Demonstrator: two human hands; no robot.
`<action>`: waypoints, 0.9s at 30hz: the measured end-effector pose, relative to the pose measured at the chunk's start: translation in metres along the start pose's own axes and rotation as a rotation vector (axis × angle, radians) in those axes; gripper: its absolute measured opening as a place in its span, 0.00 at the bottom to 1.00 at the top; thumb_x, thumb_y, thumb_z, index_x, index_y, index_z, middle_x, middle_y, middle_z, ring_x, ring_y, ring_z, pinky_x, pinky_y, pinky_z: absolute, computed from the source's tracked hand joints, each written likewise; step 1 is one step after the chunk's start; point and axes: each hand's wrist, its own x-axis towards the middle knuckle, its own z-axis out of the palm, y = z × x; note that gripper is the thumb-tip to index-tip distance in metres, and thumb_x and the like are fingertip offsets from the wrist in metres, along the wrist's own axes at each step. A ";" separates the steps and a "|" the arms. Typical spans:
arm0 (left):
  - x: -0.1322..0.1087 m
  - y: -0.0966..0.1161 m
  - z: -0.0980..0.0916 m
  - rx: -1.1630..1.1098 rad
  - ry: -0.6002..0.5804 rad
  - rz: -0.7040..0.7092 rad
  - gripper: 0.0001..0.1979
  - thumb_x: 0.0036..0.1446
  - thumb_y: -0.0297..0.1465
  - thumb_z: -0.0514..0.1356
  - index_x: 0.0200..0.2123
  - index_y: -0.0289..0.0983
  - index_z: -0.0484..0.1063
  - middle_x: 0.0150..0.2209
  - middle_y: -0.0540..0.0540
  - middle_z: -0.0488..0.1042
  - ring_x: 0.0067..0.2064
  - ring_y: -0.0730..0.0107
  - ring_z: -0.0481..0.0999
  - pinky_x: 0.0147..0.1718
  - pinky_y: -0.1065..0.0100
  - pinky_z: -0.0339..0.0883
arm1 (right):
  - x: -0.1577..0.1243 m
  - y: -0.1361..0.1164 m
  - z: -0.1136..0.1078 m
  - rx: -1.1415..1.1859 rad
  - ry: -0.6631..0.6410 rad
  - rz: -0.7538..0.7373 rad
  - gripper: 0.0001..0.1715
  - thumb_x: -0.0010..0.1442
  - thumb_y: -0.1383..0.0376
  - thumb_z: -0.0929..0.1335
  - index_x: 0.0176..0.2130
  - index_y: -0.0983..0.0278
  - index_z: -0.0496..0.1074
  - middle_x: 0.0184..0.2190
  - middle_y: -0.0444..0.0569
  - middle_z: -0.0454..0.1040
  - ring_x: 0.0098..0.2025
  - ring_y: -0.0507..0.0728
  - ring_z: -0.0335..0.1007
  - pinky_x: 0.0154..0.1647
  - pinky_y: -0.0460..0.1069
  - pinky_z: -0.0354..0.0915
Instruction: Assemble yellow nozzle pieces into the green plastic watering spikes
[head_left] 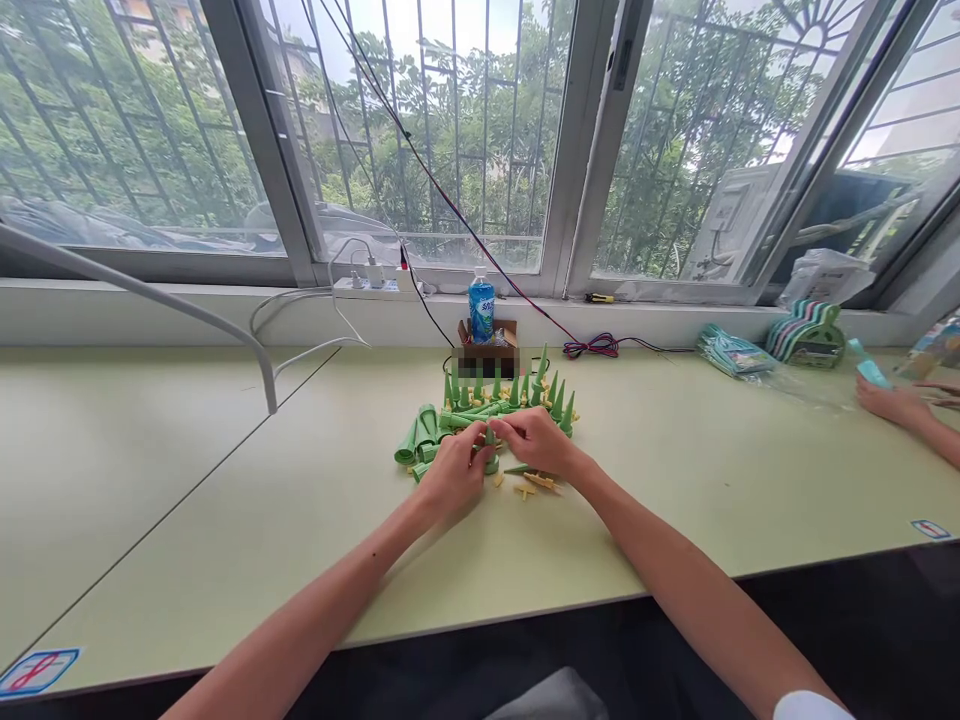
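Note:
On the table, my left hand [456, 468] is closed around a green plastic spike [491, 464] that stands upright on its round base. My right hand [538, 440] pinches at the top of the same spike; its fingertips partly cover what they grip. Behind my hands several assembled green spikes [559, 398] stand in a row with yellow bits among them. Hollow green cones [426, 428] lie in a heap beside my left hand. Small yellow plastic pieces [525, 491] and a thin green pointed part [517, 469] lie below my right hand.
A cardboard box [487, 357] and a blue bottle [481, 308] are behind the spikes. Cables [592, 345] run along the wall. Packaged turquoise items [731, 352] and green-handled objects [810, 335] lie at the right, near another person's hand [892, 402]. A white tube [225, 315] crosses the left.

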 end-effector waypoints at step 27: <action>-0.001 -0.003 0.004 0.112 0.099 0.049 0.09 0.58 0.32 0.56 0.27 0.37 0.63 0.26 0.52 0.66 0.21 0.76 0.61 0.23 0.71 0.56 | -0.027 -0.017 -0.030 -0.100 -0.327 -0.015 0.12 0.56 0.65 0.69 0.23 0.65 0.67 0.17 0.39 0.64 0.21 0.47 0.52 0.25 0.44 0.50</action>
